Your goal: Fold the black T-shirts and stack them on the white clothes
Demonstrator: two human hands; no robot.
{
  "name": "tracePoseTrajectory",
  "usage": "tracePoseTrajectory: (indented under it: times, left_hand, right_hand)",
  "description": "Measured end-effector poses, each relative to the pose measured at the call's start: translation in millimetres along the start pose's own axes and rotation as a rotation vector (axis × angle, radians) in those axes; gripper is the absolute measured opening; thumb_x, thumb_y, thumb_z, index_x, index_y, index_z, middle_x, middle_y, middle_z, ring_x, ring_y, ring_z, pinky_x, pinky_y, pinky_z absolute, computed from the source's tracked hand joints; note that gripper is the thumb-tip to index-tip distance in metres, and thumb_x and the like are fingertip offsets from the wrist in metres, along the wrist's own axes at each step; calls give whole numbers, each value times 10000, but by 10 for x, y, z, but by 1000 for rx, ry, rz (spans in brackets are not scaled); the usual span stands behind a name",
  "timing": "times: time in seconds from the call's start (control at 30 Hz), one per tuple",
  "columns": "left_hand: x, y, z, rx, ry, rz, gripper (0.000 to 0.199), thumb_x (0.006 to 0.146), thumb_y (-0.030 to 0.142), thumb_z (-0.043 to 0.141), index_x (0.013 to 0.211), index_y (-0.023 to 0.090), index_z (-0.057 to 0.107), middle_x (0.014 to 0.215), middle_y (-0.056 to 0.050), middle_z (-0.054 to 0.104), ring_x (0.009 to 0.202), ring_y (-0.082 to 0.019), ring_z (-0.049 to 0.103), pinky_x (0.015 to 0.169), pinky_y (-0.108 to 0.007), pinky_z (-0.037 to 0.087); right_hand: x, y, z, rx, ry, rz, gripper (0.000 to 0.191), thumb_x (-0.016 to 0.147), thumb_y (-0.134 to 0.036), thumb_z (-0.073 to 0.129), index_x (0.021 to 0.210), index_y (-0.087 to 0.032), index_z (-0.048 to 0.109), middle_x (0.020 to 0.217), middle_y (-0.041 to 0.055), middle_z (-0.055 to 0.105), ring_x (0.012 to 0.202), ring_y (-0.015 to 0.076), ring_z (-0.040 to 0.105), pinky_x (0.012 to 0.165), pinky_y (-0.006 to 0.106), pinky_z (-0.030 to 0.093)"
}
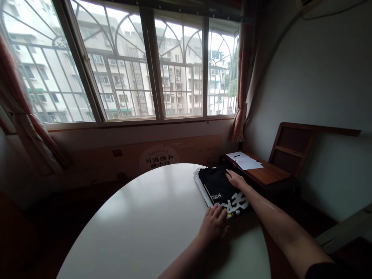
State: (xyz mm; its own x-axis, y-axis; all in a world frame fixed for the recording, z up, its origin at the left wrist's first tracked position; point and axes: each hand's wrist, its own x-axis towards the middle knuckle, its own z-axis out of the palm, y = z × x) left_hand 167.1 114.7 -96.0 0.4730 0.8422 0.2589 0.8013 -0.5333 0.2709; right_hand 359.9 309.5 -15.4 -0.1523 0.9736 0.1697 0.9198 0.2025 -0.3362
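Note:
A folded black garment with white lettering and a yellow line lies on the right part of a white round table. White material, perhaps a plastic bag, shows along its left edge. My left hand is at the garment's near left corner, its fingers spread a little over the edge and the lettering. At the far right side, my right hand rests on the cloth with its fingers extended. Neither hand is closed round anything.
Beyond the table on the right stands a brown wooden desk or bench with papers and a small dark item on it. A printed panel runs below the barred windows. Curtains hang beside them.

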Motion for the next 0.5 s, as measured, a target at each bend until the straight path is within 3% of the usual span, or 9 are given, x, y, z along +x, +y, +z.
tracePoseTrajectory:
  times: [0.07,0.13,0.2,0.27,0.3,0.37,0.43,0.5]
  left_hand:
    - [5,35,-42,15,-14,-18,663,963,513,510,1532,180,441,1599,-173,429,1501,-373,347,1244,-585,279]
    - [-10,97,-99,40,-30,-45,663,970,494,509,1540,165,431,1615,-187,398,1508,-378,332,1247,-586,267]
    - [-69,223,-179,59,-39,-80,684,971,483,514,1555,143,406,1640,-207,343,1526,-389,290,1248,-601,249]
    - [-183,436,-283,51,-25,-108,709,968,478,525,1569,131,377,1661,-212,290,1542,-394,246,1248,-614,235]
    - [-262,572,-340,35,-13,-118,714,963,472,536,1571,133,373,1667,-209,277,1544,-396,239,1245,-621,235]
    - [-462,870,-445,-15,13,-136,664,952,438,562,1539,159,431,1660,-190,309,1525,-392,286,1231,-613,273]
    - [-727,1144,-506,-83,19,-137,538,923,389,599,1429,207,569,1592,-157,446,1437,-375,435,1179,-571,377]
    - [-1072,1339,-506,-191,4,-104,375,887,354,632,1246,269,701,1413,-105,638,1252,-329,606,1075,-492,493]
  right_hand:
    - [-43,-82,-153,51,96,14,569,1037,-363,311,1532,-135,474,1548,188,478,1430,352,450,1157,612,340]
    - [-66,-239,-378,99,201,-13,585,1036,-335,282,1554,-108,431,1571,179,451,1450,316,428,1203,535,323]
    - [-143,-435,-687,175,326,-116,575,1024,-326,319,1545,-116,445,1564,150,469,1446,269,437,1225,444,330]
    - [-374,-643,-1086,338,501,-307,533,992,-339,425,1480,-153,531,1504,132,540,1408,265,485,1218,449,359]
    - [-569,-743,-1318,461,593,-443,501,977,-361,480,1432,-177,578,1450,121,590,1363,278,532,1192,487,399]
    - [-1114,-912,-1818,652,646,-646,450,963,-411,573,1387,-265,609,1372,71,648,1275,275,608,1106,510,496]
    - [-1772,-999,-2309,790,637,-805,388,983,-391,590,1366,-334,608,1340,36,662,1254,250,630,1088,493,521]
    - [-2373,-970,-2695,840,699,-909,465,985,-419,613,1440,-381,526,1393,28,611,1322,252,578,1117,501,498]
